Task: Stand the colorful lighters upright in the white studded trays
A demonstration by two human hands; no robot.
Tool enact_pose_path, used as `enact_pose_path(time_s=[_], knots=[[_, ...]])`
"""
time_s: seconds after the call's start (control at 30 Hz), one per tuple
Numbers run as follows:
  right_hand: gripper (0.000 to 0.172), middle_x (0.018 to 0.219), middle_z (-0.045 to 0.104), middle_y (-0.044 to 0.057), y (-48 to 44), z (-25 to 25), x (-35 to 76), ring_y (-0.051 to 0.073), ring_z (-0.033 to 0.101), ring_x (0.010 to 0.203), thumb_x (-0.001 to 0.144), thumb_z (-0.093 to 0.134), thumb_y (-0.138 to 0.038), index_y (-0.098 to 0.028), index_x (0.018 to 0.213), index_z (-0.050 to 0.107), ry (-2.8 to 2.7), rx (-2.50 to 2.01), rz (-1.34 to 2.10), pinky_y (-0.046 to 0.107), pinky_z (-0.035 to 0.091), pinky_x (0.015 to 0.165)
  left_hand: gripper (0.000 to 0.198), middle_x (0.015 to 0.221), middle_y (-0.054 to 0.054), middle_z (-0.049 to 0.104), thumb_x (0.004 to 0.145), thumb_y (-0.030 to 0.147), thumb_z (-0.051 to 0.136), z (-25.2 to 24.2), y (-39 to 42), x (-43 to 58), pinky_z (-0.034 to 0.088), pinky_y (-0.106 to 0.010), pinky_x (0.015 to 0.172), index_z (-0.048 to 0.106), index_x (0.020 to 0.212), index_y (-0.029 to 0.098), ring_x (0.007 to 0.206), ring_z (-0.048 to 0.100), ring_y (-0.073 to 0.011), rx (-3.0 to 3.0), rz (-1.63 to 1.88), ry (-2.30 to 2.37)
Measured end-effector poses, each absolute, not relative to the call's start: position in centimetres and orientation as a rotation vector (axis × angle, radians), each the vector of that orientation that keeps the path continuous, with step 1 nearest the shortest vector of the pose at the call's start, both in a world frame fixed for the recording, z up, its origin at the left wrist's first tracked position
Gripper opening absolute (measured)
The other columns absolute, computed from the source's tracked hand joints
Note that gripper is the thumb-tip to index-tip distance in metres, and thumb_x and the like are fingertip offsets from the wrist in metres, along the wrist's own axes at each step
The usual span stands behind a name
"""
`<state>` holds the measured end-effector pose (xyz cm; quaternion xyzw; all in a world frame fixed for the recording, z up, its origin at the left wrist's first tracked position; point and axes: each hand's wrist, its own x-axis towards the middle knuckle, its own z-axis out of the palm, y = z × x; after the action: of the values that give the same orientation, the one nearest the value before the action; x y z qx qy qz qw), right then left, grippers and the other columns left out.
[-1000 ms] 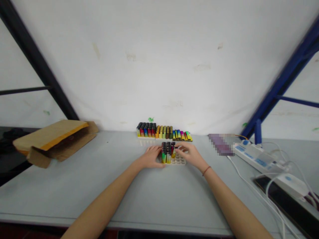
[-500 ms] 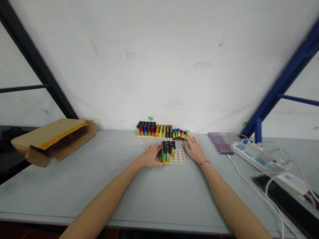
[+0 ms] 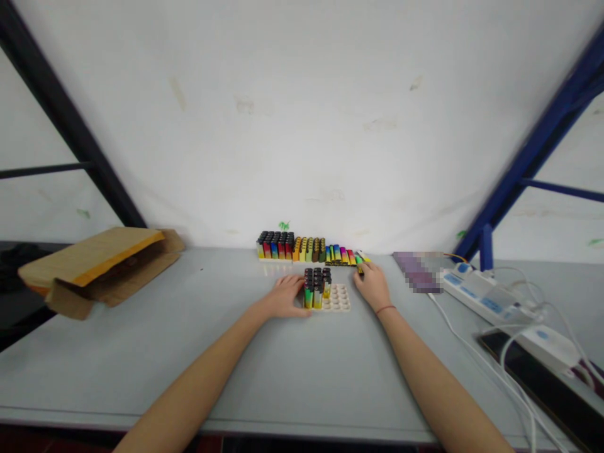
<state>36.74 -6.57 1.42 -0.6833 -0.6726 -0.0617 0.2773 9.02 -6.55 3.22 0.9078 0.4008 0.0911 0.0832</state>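
A white tray [image 3: 340, 297] with round holes stands on the table in front of me. Upright lighters [image 3: 313, 289] with black tops and coloured bodies fill its left part, while holes on its right side are bare. My left hand [image 3: 286, 297] grips the tray's left side, thumb at the near corner and fingers farther back. Right of the tray, my right hand [image 3: 372, 286] has its fingers curled around the near end of a green-and-yellow lighter [image 3: 359, 264], partly hidden by them. It is the rightmost of a row of lying lighters [image 3: 340, 254].
Against the wall stand a block of black-topped lighters [image 3: 276, 245] and a yellow-and-brown block [image 3: 309, 249]. An opened paper package [image 3: 104, 258] lies left. On the right are a blurred purple item [image 3: 418, 270], a power strip [image 3: 495, 305], white cables and a dark phone-like slab [image 3: 533, 384].
My right hand has drawn its outstretched fingers in and curled them around a lighter at the row's right end. My left hand stays on the tray.
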Motion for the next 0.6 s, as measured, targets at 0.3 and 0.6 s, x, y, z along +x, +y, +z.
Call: enact_pose_path(time_s=[0.3, 0.6], knots=[[0.023, 0.094, 0.066, 0.016, -7.3, 2.6, 36.4, 0.024, 0.062, 0.084, 0.087, 0.046, -0.022, -0.014, 0.087, 0.067, -1.794, -2.025, -0.135, 0.033, 0.044, 0.074, 0.078, 0.14, -0.016, 0.044, 0.069, 0.054, 0.07, 3.4, -6.6, 9.0, 0.027, -0.049, 0.108, 0.045, 0.132, 0.015, 0.127, 0.041, -0.0356, 2.706, 0.275, 1.185], [0.033, 0.099, 0.065, 0.019, -7.0, 1.6, 37.3, 0.029, 0.062, 0.09, 0.075, 0.046, -0.01, -0.011, 0.101, 0.066, -1.765, -1.914, -0.017, 0.037, 0.045, 0.082, 0.078, 0.138, -0.016, 0.046, 0.068, 0.054, 0.071, 3.1, -6.5, 8.9, 0.028, -0.048, 0.107, 0.047, 0.131, 0.014, 0.125, 0.043, -0.0367, 2.722, 0.287, 1.178]])
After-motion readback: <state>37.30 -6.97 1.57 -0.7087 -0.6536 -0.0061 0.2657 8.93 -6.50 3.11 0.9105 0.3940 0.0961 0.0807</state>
